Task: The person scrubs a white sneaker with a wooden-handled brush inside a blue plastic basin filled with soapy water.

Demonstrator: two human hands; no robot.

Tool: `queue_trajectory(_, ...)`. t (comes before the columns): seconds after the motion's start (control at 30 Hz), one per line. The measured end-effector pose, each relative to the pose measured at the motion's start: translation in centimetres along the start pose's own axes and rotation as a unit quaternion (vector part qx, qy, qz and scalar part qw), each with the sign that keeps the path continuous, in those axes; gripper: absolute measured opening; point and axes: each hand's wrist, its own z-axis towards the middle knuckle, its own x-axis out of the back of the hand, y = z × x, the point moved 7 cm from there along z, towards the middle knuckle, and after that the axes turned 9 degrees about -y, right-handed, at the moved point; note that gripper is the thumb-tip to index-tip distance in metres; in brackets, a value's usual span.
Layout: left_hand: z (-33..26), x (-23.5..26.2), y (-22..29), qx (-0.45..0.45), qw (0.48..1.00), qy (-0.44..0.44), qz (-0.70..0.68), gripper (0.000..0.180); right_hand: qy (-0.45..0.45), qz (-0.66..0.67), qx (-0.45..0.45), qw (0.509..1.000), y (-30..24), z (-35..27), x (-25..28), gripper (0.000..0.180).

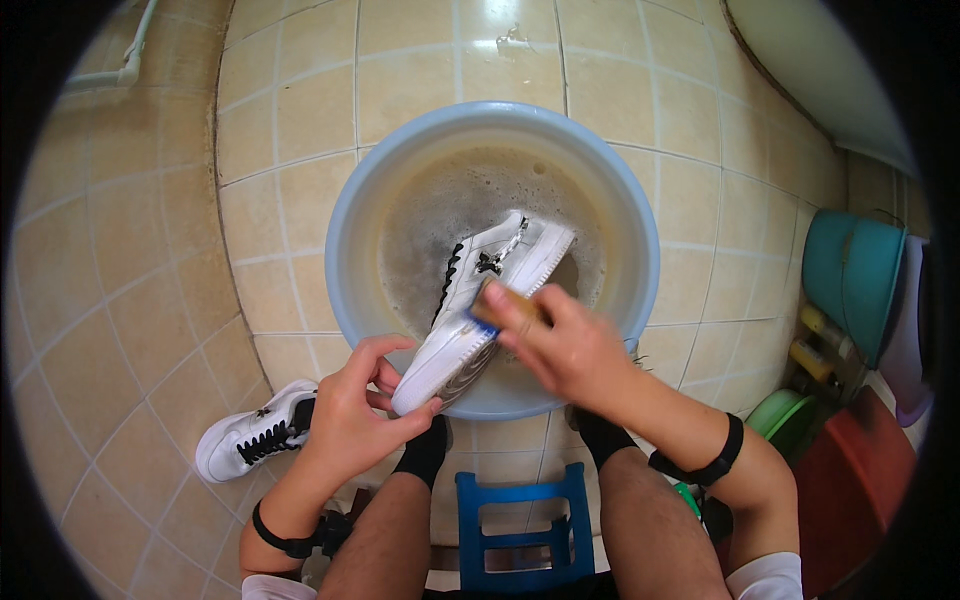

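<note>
So there's a white sneaker (450, 352) with black laces, sitting dead center of the frame, tilted over a pale blue basin (342, 245) of cloudy, bubbly water (430, 205). One end points lower left, across the near rim, and the other points upper right over the water. Can't tell if it's actually resting on the rim or dipping in anywhere.

Left hand (352, 405) is half curled around the lower-left end, thumb on the sole side and fingers on the other, so a loose pinch rather than a full fist. Right hand (568, 345) is closed around a brown brush (484, 316) with blue bristles, right at the shoe's side where upper meets sole. That hand's a bit blurry.

Handling-wise, I'd guess it's light to medium, heavier if it's soaked up water. The sole should be the stiff bit, and the upper probably gives if you squeeze. Wet and soapy = slippery, so I'd grab the thick sole edge or wrap the whole end, not the laces. Not fragile, imo.

Another white shoe (225, 450) sits on the floor (285, 210) at lower left, and a blue stool (525, 541) is bottom center.
</note>
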Motion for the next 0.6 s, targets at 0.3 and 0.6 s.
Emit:
queue_trajectory(0.3, 0.2, 0.1, -0.6, -0.006, 0.999, -0.021, 0.024, 0.052, -0.034, 0.032, -0.075, 0.996, -0.8, -0.4, -0.2, 0.053)
queue_trajectory(0.6, 0.3, -0.4, -1.4, 0.001, 0.999, -0.039, 0.02, 0.055, 0.019, -0.048, -0.091, 0.994, 4.2, -1.6, -0.5, 0.052)
